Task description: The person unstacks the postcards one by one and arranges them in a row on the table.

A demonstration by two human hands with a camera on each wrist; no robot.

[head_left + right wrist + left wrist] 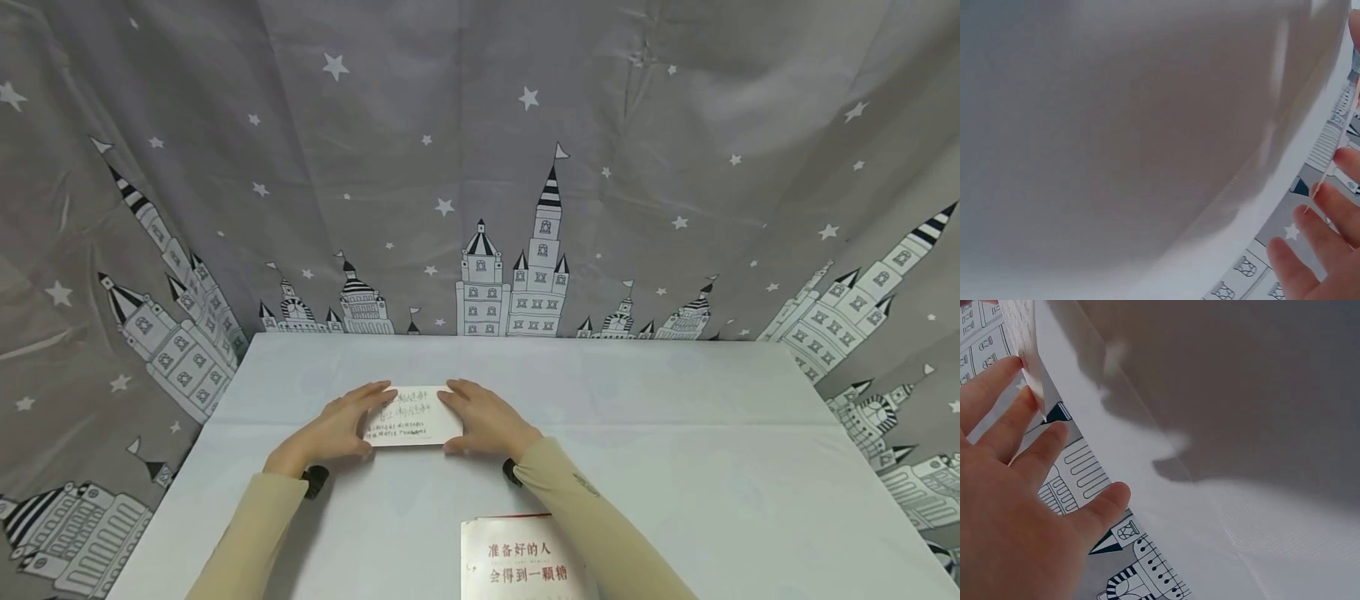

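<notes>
A small white card [414, 417] with handwritten lines is held by both hands above the white table, one hand at each short side. My left hand [330, 429] pinches its left side between thumb and fingers; the left wrist view shows fingertips of the left hand [1029, 481] against the edge of the card [1025, 350]. At the card's right side, my right hand [491, 421] grips with thumb below and fingers at the upper corner. In the right wrist view the right hand [1329, 244] touches the card's thin edge [1329, 169].
A white booklet [517, 554] with red printed characters lies at the table's near edge, partly under the right sleeve. The white table [675, 467] reaches back to a grey curtain [420, 167] printed with castles and stars.
</notes>
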